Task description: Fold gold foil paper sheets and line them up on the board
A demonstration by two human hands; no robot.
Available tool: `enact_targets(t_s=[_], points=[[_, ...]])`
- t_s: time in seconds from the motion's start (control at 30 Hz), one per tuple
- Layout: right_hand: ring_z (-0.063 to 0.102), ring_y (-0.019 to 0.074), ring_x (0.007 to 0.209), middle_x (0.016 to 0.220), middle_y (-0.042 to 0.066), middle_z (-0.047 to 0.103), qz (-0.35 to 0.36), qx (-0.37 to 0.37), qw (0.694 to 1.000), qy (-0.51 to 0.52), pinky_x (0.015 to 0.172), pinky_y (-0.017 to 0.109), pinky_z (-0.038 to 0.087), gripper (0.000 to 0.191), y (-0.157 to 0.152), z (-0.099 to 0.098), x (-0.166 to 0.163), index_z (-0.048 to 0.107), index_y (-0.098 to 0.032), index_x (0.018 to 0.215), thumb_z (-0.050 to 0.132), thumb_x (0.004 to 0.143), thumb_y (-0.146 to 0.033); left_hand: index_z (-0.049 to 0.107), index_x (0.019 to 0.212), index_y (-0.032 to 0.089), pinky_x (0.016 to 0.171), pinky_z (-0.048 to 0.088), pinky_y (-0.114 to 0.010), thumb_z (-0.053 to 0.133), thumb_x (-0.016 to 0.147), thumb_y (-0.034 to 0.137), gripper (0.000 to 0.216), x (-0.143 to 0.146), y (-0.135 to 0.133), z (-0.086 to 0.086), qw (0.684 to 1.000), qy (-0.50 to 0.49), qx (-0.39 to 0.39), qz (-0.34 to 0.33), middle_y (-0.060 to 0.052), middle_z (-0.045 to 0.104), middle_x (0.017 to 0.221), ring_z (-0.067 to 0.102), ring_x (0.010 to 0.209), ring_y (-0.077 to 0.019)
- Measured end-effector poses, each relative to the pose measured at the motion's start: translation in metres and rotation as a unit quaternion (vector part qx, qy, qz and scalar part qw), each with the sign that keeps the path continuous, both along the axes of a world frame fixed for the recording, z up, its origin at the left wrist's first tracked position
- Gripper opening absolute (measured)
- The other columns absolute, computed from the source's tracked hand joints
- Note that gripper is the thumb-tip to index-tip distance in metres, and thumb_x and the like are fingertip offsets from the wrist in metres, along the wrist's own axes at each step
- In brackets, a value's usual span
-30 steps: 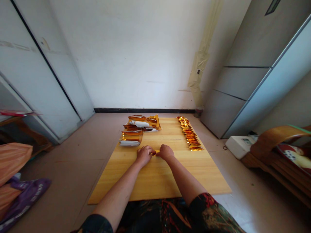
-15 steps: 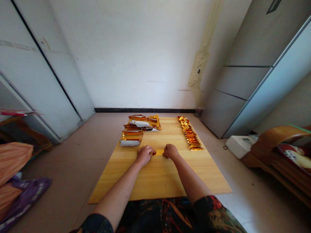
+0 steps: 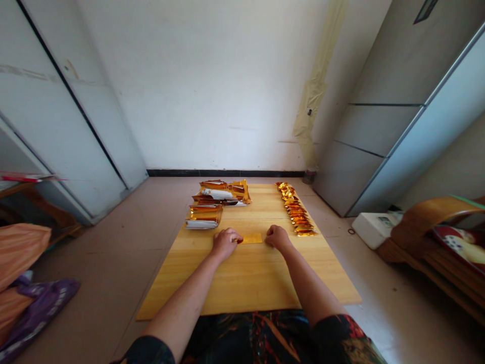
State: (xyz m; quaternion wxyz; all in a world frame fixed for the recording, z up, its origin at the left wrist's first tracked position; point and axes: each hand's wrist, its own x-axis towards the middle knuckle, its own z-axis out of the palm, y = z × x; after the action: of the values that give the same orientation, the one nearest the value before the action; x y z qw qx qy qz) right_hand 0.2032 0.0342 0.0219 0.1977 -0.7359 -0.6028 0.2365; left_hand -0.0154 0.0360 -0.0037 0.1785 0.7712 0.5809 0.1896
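A flat strip of gold foil wrapper point(image 3: 251, 238) lies crosswise on the wooden board point(image 3: 250, 283). My left hand point(image 3: 226, 242) pinches its left end, where a darker reddish bit shows at the fingertips. Just past the strip's right end is my right hand point(image 3: 278, 237), fingers curled together and a small gap away from the foil. I see nothing in those fingers. Beyond my left hand stands a small stack of gold wrappers point(image 3: 204, 215) with a white front. A row of shiny gold packets point(image 3: 297, 212) runs along the board's right side.
A larger pile of gold and white wrappers point(image 3: 222, 192) sits at the board's far left. A grey refrigerator point(image 3: 364, 131) stands at the right, with a white box point(image 3: 373, 227) and a wooden seat point(image 3: 424, 247) nearby. Orange and purple bags point(image 3: 38, 308) lie at the left.
My right hand has slid right, off the strip's right end, so more of the foil shows. My left hand stays on the left end.
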Motion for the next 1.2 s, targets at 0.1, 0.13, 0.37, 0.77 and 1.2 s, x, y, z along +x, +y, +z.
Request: enact_targets(t_s=[0.1,0.13,0.37,0.77,1.2], points=[[0.057,0.0098,0.061,0.07,-0.002,0.064,0.013,0.087,0.994,0.059,0.055,0.017,0.039,0.012,-0.001,-0.005,-0.012,0.062,-0.017,0.075,0.056,0.066,-0.012,0.074,0.084,0.031,0.089,0.039,-0.03,0.054,0.075,0.012,0.029,0.001,0.0,-0.001,1.0,-0.005,0.004,0.003,0.003,0.068,0.102,0.057,0.102,-0.0156],[0.056,0.0097,0.061,0.071,-0.003,0.064,0.028,0.096,0.992,0.08,0.055,0.017,0.039,0.013,-0.001,-0.007,-0.018,0.062,-0.017,0.077,0.055,0.068,-0.014,0.074,0.084,0.031,0.088,0.039,-0.03,0.054,0.076,0.013,0.028,0.001,0.0,-0.001,1.0,-0.006,0.006,0.005,0.003,0.068,0.102,0.057,0.102,-0.0158],[0.055,0.0101,0.064,0.067,-0.002,0.064,0.077,0.035,0.994,0.073,0.057,0.018,0.037,0.014,0.003,-0.01,-0.044,0.063,-0.017,0.07,0.06,0.06,-0.007,0.074,0.083,0.03,0.084,0.041,-0.027,0.062,0.074,0.024,0.017,0.004,0.002,0.0,1.0,-0.002,0.004,0.012,0.003,0.069,0.098,0.058,0.099,-0.0165],[0.054,0.0106,0.062,0.066,-0.003,0.061,0.05,0.029,0.995,0.08,0.056,0.019,0.038,0.02,0.007,-0.018,-0.041,0.062,-0.018,0.077,0.063,0.06,-0.008,0.073,0.083,0.027,0.086,0.042,-0.022,0.055,0.068,0.007,0.031,-0.008,0.012,-0.005,0.998,-0.04,-0.024,-0.047,0.004,0.07,0.099,0.059,0.098,-0.0145],[0.058,0.0115,0.072,0.097,0.007,0.055,0.088,0.076,0.993,0.001,0.07,0.022,0.046,0.024,0.004,-0.022,-0.048,0.067,-0.015,0.087,0.065,0.064,-0.01,0.064,0.11,0.02,0.09,0.044,-0.027,0.058,0.064,0.007,0.049,-0.009,0.001,-0.004,0.995,-0.1,-0.01,-0.006,-0.003,0.06,0.112,0.059,0.095,-0.015]])
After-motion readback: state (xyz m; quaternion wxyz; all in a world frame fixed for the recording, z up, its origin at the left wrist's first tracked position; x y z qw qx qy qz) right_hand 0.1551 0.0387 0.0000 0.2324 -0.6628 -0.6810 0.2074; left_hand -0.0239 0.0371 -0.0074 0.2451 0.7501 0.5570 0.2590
